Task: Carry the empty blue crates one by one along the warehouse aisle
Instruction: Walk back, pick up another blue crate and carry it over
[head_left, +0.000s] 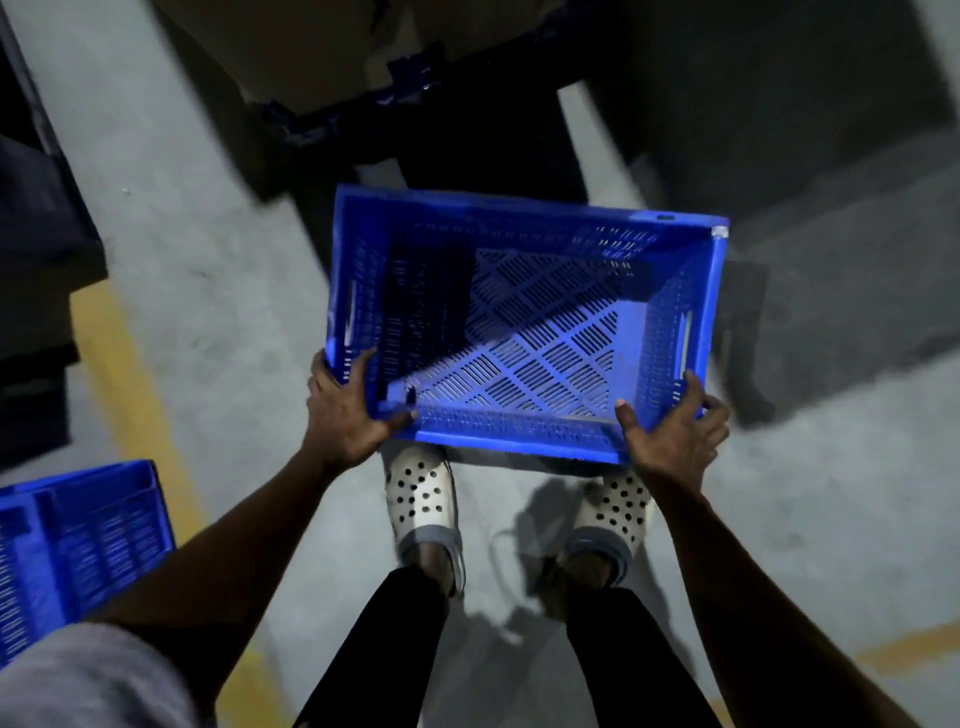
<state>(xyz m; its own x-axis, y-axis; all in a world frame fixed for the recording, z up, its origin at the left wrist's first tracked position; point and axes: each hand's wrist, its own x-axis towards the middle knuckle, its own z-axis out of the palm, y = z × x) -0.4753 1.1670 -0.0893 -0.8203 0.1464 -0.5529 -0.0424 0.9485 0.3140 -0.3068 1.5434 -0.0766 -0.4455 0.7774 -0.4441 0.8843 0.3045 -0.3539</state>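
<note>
An empty blue slotted crate (524, 218) hangs in front of me above the grey floor, its open top facing up. My left hand (345, 415) grips the crate's near left corner, fingers curled over the rim. At the near right corner my right hand (672, 436) grips the rim the same way. Nothing lies inside the crate. Another blue crate (78, 535) stands at the lower left, partly cut off by the frame edge.
My feet in white perforated clogs (423, 499) stand on the concrete floor under the crate. A yellow floor line (130, 379) runs along the left. Dark shelving (36, 249) lines the left side. A cardboard box on a dark pallet (332, 57) sits ahead.
</note>
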